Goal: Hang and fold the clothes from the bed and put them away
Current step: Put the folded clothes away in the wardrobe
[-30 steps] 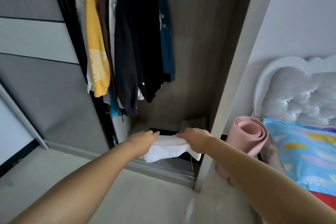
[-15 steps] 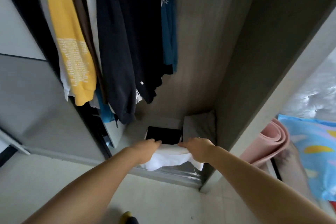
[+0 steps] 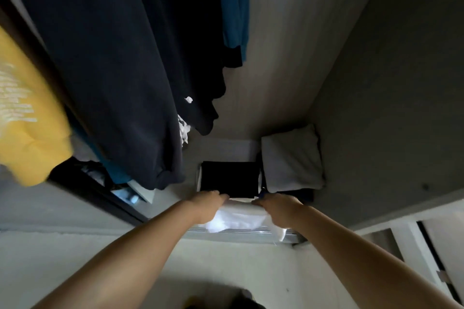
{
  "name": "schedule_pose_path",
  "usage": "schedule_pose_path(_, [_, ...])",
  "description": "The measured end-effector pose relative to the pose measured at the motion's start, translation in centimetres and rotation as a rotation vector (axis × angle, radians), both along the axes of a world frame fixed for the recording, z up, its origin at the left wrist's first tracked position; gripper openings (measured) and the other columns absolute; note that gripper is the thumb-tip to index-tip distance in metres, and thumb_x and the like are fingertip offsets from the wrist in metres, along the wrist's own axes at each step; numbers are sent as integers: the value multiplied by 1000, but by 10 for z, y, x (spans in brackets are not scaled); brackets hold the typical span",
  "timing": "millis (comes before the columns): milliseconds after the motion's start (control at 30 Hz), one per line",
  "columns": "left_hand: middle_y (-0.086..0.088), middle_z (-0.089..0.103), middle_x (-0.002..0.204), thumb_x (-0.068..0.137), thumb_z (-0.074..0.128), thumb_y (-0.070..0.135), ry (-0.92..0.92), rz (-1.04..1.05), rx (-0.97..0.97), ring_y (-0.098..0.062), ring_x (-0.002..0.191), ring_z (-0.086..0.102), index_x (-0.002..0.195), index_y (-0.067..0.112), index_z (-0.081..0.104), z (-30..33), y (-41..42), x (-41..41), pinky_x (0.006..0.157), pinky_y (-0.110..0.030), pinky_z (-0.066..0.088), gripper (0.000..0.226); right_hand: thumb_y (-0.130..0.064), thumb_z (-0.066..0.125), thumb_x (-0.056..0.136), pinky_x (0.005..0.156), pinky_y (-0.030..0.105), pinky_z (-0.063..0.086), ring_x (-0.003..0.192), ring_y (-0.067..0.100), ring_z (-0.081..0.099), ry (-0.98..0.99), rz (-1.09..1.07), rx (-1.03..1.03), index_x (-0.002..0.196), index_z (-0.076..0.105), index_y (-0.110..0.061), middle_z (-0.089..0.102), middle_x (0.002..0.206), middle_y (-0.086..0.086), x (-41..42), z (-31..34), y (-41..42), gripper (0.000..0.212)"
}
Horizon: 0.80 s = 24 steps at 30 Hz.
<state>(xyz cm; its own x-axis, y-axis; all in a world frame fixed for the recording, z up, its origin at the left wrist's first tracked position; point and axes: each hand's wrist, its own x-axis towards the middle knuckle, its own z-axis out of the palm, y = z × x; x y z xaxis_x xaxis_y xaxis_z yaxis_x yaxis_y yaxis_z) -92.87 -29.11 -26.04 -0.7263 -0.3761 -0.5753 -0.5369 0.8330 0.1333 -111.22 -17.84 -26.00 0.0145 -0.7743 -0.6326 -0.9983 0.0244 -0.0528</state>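
Observation:
A folded white garment (image 3: 238, 218) hangs between my two hands over the wardrobe's bottom track. My left hand (image 3: 206, 207) grips its left end and my right hand (image 3: 278, 208) grips its right end, fingers curled over the cloth. Just beyond it, on the wardrobe floor (image 3: 226, 149), lies a folded black garment (image 3: 229, 175). To the right of that sits a folded grey garment (image 3: 291, 160). The white garment's far edge touches or overlaps the black one's near edge; I cannot tell which.
Dark hanging clothes (image 3: 113, 57), a teal top (image 3: 233, 2) and a yellow sleeve (image 3: 25, 133) hang on the left and above. The wardrobe's grey side wall (image 3: 389, 108) stands close on the right. A metal sliding track (image 3: 241, 234) runs along the wardrobe's front edge.
The view has moved closer and down into the wardrobe. Both hands have carried the white garment forward to the near edge of the black folded garment. The bed and pink roll have left the view.

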Motion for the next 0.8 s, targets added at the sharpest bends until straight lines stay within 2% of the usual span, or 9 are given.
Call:
schedule_pose_path(167, [-16, 48, 132, 93, 37, 1, 8, -13, -50, -33, 114, 54, 148, 19, 29, -95, -60, -34, 88, -36, 44, 59, -8, 44, 92, 100, 39, 45, 126, 26, 49, -4, -56, -31, 147, 32, -32, 48, 139, 6, -36, -83, -54, 61])
schedule_pose_path(267, [-15, 44, 138, 94, 35, 2, 100, 13, -146, -33, 120, 51, 149, 22, 28, -137, -107, -61, 92, -36, 43, 59, -9, 45, 92, 98, 35, 43, 124, 26, 49, -13, -115, -136, 147, 32, -30, 49, 139, 7, -66, -122, -96, 60])
schedule_pose_path(333, [-13, 37, 145, 92, 35, 1, 149, 11, -291, -34, 127, 45, 150, 23, 24, -165, -138, -78, 99, -40, 40, 63, -5, 43, 93, 95, 34, 42, 122, 28, 50, -1, -136, -252, 149, 28, -29, 46, 142, 9, -85, -149, -127, 63])
schedule_pose_path(400, [-12, 24, 153, 90, 38, 0, 205, 21, -436, -33, 137, 30, 152, 25, 15, -185, -165, -91, 108, -50, 32, 71, -3, 46, 92, 96, 38, 42, 126, 30, 46, 52, -131, -385, 152, 20, -29, 38, 148, 9, -99, -168, -152, 70])
schedule_pose_path(433, [-10, 15, 157, 90, 39, 0, 246, 51, -469, -32, 142, 20, 153, 27, 9, -201, -175, -96, 111, -54, 25, 75, -3, 48, 91, 100, 43, 39, 132, 31, 39, 88, -128, -453, 152, 16, -31, 32, 151, 7, -104, -184, -162, 74])
schedule_pose_path(500, [-4, -3, 161, 92, 38, 2, 296, 109, -454, -30, 147, 1, 152, 32, -4, -242, -190, -99, 115, -55, 12, 79, -1, 49, 89, 111, 58, 21, 144, 32, 15, 136, -137, -517, 152, 7, -33, 15, 159, 2, -108, -222, -175, 83])
schedule_pose_path(567, [0, -13, 160, 96, 35, 5, 291, 142, -453, -29, 147, -9, 150, 35, -12, -300, -187, -94, 117, -55, 5, 78, 4, 46, 88, 111, 66, 3, 147, 35, -8, 172, -150, -498, 152, -3, -35, -3, 161, 0, -102, -273, -176, 89])
schedule_pose_path(700, [0, -23, 158, 89, 31, -8, 205, 168, -368, -34, 145, -18, 146, 38, -21, -424, -150, -81, 113, -62, 11, 90, 11, 42, 85, 107, 72, -2, 139, 42, -28, 188, -178, -333, 149, -14, -39, -25, 158, 0, -77, -383, -153, 99])
schedule_pose_path(800, [2, -30, 155, 87, 32, -9, 245, 229, -341, -34, 142, -25, 143, 40, -26, -462, -156, -89, 109, -66, 11, 94, 13, 38, 84, 107, 71, -1, 138, 41, -31, 128, -224, -336, 149, -12, -43, -27, 157, -2, -86, -414, -162, 99])
